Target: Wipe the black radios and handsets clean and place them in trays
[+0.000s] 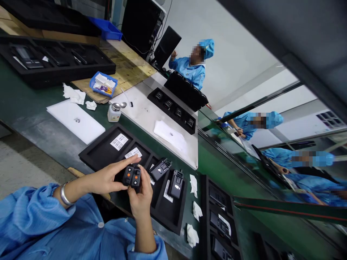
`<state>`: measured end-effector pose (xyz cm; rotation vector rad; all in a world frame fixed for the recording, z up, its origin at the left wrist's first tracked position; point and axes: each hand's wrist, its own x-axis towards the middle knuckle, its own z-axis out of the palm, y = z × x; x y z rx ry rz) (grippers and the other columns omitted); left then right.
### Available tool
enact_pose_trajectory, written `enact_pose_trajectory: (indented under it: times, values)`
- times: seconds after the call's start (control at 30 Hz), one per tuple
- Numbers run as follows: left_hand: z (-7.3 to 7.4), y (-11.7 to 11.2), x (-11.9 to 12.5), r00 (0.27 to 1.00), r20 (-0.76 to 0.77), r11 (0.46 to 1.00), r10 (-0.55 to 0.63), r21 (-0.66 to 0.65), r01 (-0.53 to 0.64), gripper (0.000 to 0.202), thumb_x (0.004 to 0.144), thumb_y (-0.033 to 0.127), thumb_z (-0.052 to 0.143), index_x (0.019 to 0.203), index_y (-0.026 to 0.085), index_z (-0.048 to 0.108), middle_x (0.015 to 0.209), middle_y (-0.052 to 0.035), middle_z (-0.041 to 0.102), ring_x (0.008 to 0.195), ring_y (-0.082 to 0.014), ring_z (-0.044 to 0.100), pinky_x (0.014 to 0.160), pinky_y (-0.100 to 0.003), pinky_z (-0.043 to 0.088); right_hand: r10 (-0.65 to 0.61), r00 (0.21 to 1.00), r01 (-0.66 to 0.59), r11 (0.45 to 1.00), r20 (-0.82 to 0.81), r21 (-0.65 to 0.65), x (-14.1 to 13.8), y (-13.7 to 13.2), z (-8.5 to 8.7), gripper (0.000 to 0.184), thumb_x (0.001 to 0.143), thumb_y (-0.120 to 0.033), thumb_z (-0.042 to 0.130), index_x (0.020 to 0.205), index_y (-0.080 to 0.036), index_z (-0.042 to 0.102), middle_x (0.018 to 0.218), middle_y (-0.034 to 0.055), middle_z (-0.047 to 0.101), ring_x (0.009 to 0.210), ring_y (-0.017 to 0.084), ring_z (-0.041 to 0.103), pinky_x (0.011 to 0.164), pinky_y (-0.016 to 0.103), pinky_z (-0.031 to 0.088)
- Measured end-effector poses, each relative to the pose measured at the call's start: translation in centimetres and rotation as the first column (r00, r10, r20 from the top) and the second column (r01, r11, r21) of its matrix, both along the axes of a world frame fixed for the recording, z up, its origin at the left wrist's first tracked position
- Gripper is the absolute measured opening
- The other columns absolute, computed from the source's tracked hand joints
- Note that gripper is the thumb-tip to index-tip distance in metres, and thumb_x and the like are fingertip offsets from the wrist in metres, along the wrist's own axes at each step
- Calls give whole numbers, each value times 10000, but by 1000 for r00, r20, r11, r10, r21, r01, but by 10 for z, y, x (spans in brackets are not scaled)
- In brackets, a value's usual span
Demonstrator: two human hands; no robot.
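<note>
A small black device [131,176] with orange round spots on the side facing me sits between my two hands, above the near part of a black foam tray [93,153]. My left hand [110,177], with a metal bangle at the wrist, grips it from the left, fingers stretched over its top and thumb below. Wrapped around its right side is my right hand [142,195], thumb in front. Just right of my hands, a black handheld device [160,169] and another black handheld device [176,184] with lit screens lie in tray compartments. Label sheets [119,141] rest in the tray.
Crumpled tissues [192,235] and another black tray of devices [204,216] lie to the right. Beyond are a pump bottle [114,113], white foam sheets [76,121], a blue bin [103,83] and a far-left device tray [67,74]. Several co-workers in blue [187,68] are across the line.
</note>
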<state>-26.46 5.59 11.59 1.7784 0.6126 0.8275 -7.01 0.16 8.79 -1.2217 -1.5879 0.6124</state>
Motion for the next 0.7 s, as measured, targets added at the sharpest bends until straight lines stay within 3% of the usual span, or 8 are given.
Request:
enact_pose_trajectory:
  times: [0.23,0.33,0.5,0.57,0.63,0.7]
  values:
    - [-20,2,10,973,-82,973,215,103,-207,951,850,258,709,1591,280,114,1602,-135,345,1456,-297,366,1198,-505,315,25,991,-42,991,-134,-126,3,3,-8,548,893,-279,656,1424,-241,524,1400,108,584,1302,266,544,1127,487,410]
    - [-25,3,17,949,-74,943,307,158,-293,863,887,209,618,1589,252,119,1592,-135,360,1452,-275,376,1192,-485,338,-56,953,-6,980,-299,-200,-4,10,-11,503,933,-314,606,1414,-190,523,1358,125,615,1257,253,584,1104,466,437]
    - [-26,6,37,922,-34,884,386,301,-359,799,893,141,542,1589,201,154,1606,-154,325,1476,-274,327,1211,-495,300,-177,865,92,976,-469,-199,-14,35,-13,481,917,-377,602,1335,-142,563,1305,128,650,1184,232,627,1052,413,479]
    - [-24,13,40,917,39,899,397,186,-397,737,885,160,565,1561,170,271,1599,-148,346,1476,-286,324,1225,-503,258,-269,792,160,958,-547,-239,-14,45,-14,483,890,-399,618,1297,-141,581,1252,110,677,1136,211,644,1035,383,484]
    - [-21,23,39,868,180,883,463,-178,-434,703,855,196,627,1514,163,381,1566,-124,415,1455,-291,364,1220,-473,273,-385,664,212,919,-641,-332,-11,54,-12,476,858,-429,628,1245,-153,598,1157,80,712,1042,186,672,976,353,517]
    - [-16,34,33,774,267,744,574,-566,-356,693,841,242,664,1487,173,424,1464,-118,549,1371,-297,488,1141,-441,410,-455,558,198,885,-694,-421,-7,58,-9,442,836,-457,625,1172,-169,613,1037,49,734,909,168,695,861,328,563]
